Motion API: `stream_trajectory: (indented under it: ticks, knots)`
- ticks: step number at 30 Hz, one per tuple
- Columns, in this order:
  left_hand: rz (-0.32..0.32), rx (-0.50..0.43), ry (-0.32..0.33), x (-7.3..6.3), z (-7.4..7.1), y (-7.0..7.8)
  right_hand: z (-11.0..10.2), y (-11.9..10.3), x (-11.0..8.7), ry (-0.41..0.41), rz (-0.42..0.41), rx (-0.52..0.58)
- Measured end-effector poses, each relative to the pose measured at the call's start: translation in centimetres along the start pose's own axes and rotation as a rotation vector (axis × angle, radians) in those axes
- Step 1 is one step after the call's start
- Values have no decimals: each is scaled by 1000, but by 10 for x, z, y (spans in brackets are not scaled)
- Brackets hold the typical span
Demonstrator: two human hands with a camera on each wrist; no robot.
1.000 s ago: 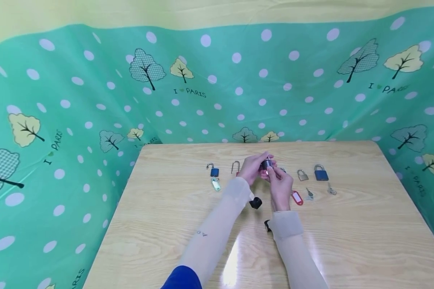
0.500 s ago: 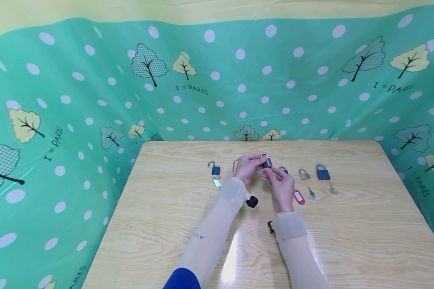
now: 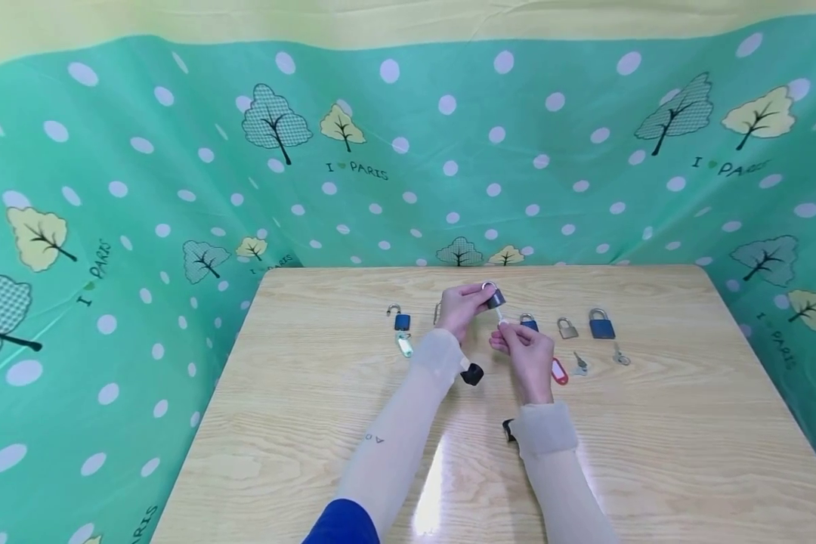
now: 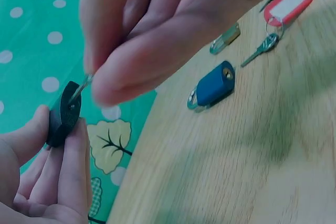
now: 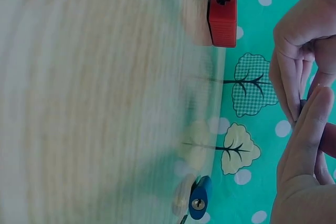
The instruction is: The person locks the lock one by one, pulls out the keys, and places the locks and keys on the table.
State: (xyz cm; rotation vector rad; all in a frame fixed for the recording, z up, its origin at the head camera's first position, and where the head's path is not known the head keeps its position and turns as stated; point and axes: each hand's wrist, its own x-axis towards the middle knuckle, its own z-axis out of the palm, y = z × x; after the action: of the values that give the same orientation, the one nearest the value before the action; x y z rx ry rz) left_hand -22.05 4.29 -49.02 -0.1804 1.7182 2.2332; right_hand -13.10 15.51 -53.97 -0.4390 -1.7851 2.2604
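Observation:
My left hand (image 3: 457, 308) holds a small black padlock (image 3: 495, 298) above the table, its silver shackle pointing up and away. In the left wrist view, fingers and thumb grip the padlock body (image 4: 64, 116) by its sides, with the narrow keyhole end facing my right hand (image 4: 152, 45). Thumb and forefinger of my right hand (image 3: 529, 351) pinch a silver key (image 4: 81, 88). The key's tip meets the padlock's bottom face; whether it sits inside the keyhole I cannot tell. In the right wrist view, the fingers mostly hide the padlock.
Right of my hands lie a blue padlock (image 3: 529, 323), a brass-coloured padlock (image 3: 567, 328), a larger blue padlock (image 3: 601, 326), loose keys (image 3: 580, 363) and a red key tag (image 3: 559, 371). Leftward are an open blue padlock (image 3: 402, 321), a pale tag (image 3: 404, 345) and a red padlock (image 5: 223, 22).
The padlock in my left hand has moved slightly up and left. My right fingers have drawn apart from it, so more of the key shows between them and the padlock.

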Motion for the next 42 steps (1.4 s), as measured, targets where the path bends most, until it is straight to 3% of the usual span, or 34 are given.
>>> stream_trajectory:
  ticks: [3, 6, 10, 18, 25, 33, 42]
  knots:
    - [15, 14, -10, 2, 0, 1, 8, -28, -16, 11, 47, -77]
    - [15, 107, -41, 0, -1, 0, 10, -42, -23, 1, 112, -144]
    - [0, 296, -56, -5, -4, -4, 3, -44, -25, -38, 177, -281]
    - [25, 665, -32, -2, -5, -16, -6, -36, -29, -64, 164, -613]
    - [31, 715, -37, 1, 0, -19, -5, -40, -28, -120, 182, -891]
    - [36, 788, -53, -6, 2, -15, -6, -42, -25, -217, 226, -986]
    - [113, 1029, -21, -7, 7, -14, -1, -47, -24, -269, 221, -1207]
